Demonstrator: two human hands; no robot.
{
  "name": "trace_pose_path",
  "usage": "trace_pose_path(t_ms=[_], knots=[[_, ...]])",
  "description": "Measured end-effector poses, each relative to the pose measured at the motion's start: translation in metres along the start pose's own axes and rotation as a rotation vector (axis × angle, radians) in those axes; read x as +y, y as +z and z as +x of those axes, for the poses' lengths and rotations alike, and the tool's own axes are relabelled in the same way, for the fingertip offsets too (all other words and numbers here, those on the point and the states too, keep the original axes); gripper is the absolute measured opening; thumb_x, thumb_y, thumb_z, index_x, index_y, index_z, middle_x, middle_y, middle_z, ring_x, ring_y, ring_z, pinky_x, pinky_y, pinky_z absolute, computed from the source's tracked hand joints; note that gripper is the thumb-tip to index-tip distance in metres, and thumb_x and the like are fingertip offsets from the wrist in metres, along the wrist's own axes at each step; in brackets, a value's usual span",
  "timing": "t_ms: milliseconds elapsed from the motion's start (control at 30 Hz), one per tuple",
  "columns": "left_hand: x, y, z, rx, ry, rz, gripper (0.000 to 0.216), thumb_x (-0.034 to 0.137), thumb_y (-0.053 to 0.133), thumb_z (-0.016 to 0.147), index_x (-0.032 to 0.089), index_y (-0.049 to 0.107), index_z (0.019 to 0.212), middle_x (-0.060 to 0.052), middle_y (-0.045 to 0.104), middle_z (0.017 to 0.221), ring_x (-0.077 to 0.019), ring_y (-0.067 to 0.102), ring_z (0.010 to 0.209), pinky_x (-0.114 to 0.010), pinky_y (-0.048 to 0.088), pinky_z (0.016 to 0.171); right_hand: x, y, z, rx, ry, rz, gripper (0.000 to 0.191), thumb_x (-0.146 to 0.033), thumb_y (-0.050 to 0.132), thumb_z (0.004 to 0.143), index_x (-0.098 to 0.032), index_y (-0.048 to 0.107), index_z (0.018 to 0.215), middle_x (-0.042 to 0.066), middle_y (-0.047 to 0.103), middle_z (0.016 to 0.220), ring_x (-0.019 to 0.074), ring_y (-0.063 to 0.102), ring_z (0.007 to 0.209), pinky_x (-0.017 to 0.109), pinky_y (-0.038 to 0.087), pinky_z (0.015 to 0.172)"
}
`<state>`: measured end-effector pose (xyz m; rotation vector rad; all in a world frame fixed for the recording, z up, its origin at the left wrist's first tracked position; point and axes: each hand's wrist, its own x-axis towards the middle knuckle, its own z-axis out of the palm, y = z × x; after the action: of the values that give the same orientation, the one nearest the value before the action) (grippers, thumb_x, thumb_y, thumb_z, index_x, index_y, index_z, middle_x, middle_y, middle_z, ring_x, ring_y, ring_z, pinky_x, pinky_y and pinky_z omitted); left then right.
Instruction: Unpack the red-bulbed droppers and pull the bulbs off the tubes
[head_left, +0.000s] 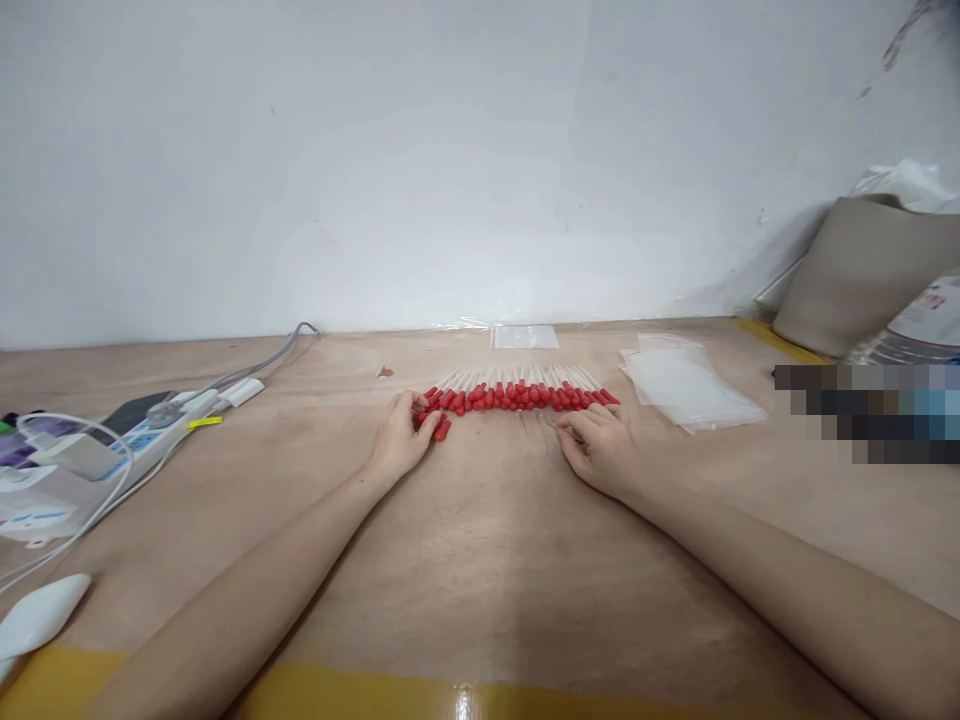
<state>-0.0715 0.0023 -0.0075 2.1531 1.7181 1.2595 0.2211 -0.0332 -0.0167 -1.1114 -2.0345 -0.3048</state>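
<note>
A row of droppers (525, 396) lies across the table, red rubber bulbs toward me and thin pale tips pointing to the wall. At the row's left end, my left hand (401, 435) has its thumb and fingers curled around red bulbs. Loose red bulbs (442, 430) show just beside that thumb. My right hand (598, 447) is at the right end, fingers closed in a pinch on what looks like a thin clear glass tube (551, 426). More thin clear tubes (523, 420) lie in front of the row, between both hands.
Clear plastic bags (679, 385) lie to the right, and a small white bag (525, 337) lies by the wall. A power strip (142, 445) with plugs and cables is at left. A grey-brown container (847, 270) and a labelled bottle (926, 320) stand at far right.
</note>
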Motion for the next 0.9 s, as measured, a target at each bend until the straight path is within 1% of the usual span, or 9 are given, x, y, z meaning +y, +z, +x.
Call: trace_pose_path(t_ms=[100,233,300,367,467,567,633,733,900], knots=[[0.006,0.001,-0.002,-0.033,-0.001,-0.027,0.019,0.035,0.054,0.075,0.018,0.049,0.081,-0.002,0.055,0.079,-0.0140,0.054,0.072,-0.027,0.044,0.063,-0.001,0.005,0.000,-0.031,0.001,0.005,0.017,-0.020,0.043,0.082,-0.018,0.060,0.077,0.002,0.061,0.065,0.0143,0.050,0.065,0.033,0.027,0.072],[0.009,0.002,-0.005,-0.082,-0.099,-0.148,0.020,0.037,0.050,0.077,0.017,0.051,0.080,-0.001,0.057,0.073,-0.0133,0.055,0.067,-0.026,0.046,0.060,-0.002,0.007,0.001,-0.101,-0.015,0.025,0.018,-0.027,0.045,0.083,-0.019,0.062,0.085,0.003,0.062,0.072,0.0161,0.051,0.073,0.034,0.027,0.076],[0.008,0.003,-0.005,-0.095,-0.174,-0.240,0.016,0.033,0.050,0.076,0.017,0.052,0.080,-0.001,0.056,0.072,-0.0128,0.055,0.064,-0.025,0.047,0.056,-0.003,0.005,0.002,-0.132,-0.030,0.042,0.022,-0.034,0.047,0.083,-0.020,0.062,0.090,0.005,0.063,0.079,0.0177,0.051,0.078,0.036,0.027,0.078],[0.006,0.003,-0.004,-0.087,-0.256,-0.327,0.013,0.025,0.052,0.071,0.017,0.052,0.081,0.000,0.055,0.072,-0.0123,0.056,0.062,-0.025,0.049,0.054,-0.005,0.002,0.003,-0.164,-0.045,0.060,0.029,-0.042,0.049,0.081,-0.020,0.061,0.094,0.007,0.062,0.084,0.0192,0.051,0.081,0.037,0.027,0.080],[0.003,0.004,-0.001,-0.042,-0.328,-0.415,0.018,0.018,0.054,0.064,0.017,0.051,0.081,0.001,0.053,0.072,-0.0115,0.057,0.060,-0.026,0.051,0.055,-0.009,-0.004,0.005,-0.234,-0.057,0.075,0.036,-0.048,0.048,0.081,-0.019,0.061,0.097,0.007,0.061,0.085,0.0195,0.051,0.083,0.037,0.028,0.080],[-0.001,0.003,0.000,0.011,-0.321,-0.435,0.019,0.021,0.055,0.064,0.016,0.051,0.082,0.000,0.055,0.072,-0.0117,0.059,0.059,-0.027,0.050,0.057,-0.011,-0.007,0.006,-0.270,-0.048,0.078,0.036,-0.048,0.047,0.081,-0.019,0.060,0.097,0.007,0.060,0.085,0.0191,0.051,0.083,0.037,0.028,0.081],[-0.004,0.003,0.000,0.028,-0.280,-0.367,0.021,0.026,0.058,0.064,0.016,0.052,0.081,-0.001,0.058,0.071,-0.0123,0.059,0.060,-0.026,0.048,0.058,-0.011,-0.007,0.006,-0.270,-0.042,0.077,0.035,-0.048,0.047,0.082,-0.019,0.060,0.096,0.007,0.060,0.086,0.0192,0.051,0.084,0.038,0.028,0.081],[-0.007,0.004,0.000,0.016,-0.233,-0.281,0.023,0.032,0.062,0.064,0.016,0.055,0.078,-0.002,0.060,0.068,-0.0128,0.058,0.061,-0.025,0.046,0.058,-0.010,-0.006,0.006,-0.279,-0.036,0.072,0.036,-0.048,0.047,0.082,-0.019,0.060,0.096,0.006,0.060,0.086,0.0195,0.050,0.085,0.038,0.028,0.082],[-0.006,0.004,0.000,-0.027,-0.275,-0.326,0.031,0.042,0.063,0.065,0.014,0.058,0.078,-0.002,0.062,0.063,-0.0128,0.058,0.056,-0.024,0.045,0.053,-0.010,-0.007,0.006,-0.295,-0.029,0.079,0.035,-0.048,0.047,0.081,-0.018,0.060,0.095,0.007,0.060,0.086,0.0193,0.050,0.084,0.038,0.027,0.082]])
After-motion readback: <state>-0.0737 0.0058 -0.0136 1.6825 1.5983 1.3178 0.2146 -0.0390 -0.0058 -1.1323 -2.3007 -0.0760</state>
